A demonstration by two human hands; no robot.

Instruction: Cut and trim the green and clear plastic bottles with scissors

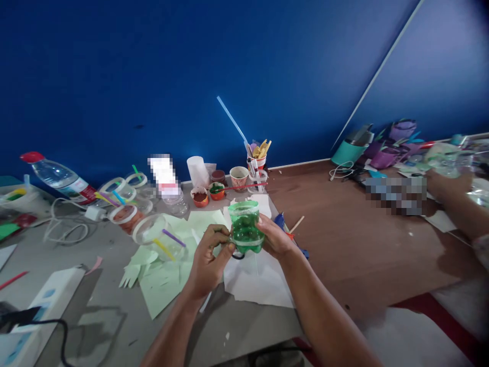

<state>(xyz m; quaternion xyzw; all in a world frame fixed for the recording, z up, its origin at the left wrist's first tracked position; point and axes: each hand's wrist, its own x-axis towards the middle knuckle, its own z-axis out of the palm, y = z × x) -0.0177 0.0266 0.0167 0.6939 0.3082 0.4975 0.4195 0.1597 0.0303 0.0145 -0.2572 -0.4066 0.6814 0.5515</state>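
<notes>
Over the middle of the table, a cut-off green plastic bottle bottom [246, 227] is held upright, its open rim facing up. Pale bands run round it near the rim and low down. My right hand [277, 238] grips its right side, thumb on the near face. At the lower left, my left hand [214, 255] is closed, with thumb and fingers pinched against the bottle bottom by the lower band. Whether a loose end of the band is between those fingertips, I cannot tell. White paper [260, 280] and light green paper [160, 285] lie beneath.
Small paint cups [199, 197] and a cup of wooden cutlery [257, 158] stand near the blue wall. On the left are clear plastic cups [153, 232], a tilted water bottle [61, 178] and a power strip [49, 306]. Another person's hand [449, 186] is at far right.
</notes>
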